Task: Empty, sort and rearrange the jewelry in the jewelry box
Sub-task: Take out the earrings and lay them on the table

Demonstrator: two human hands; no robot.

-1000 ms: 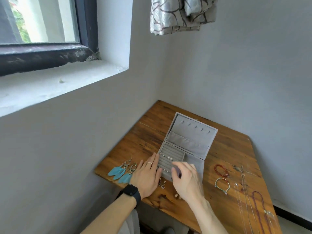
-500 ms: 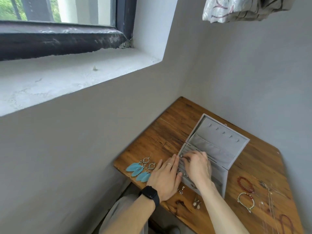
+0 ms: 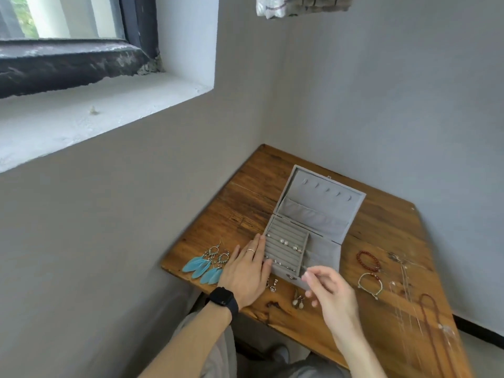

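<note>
Emptying, I think: earrings [image 3: 286, 242] sat inside the jewelry box [image 3: 324, 248]. The left hand [image 3: 246, 271] lay flat beside it, fingers straight. The right hand [image 3: 331, 293] curled in front, maybe holding something; I couldn't tell. Next needs tiny pinches.

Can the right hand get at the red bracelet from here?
Probably yes: the red bracelet lies bare on the table right of the box, and the right hand hovers nearby with nothing between.
</note>
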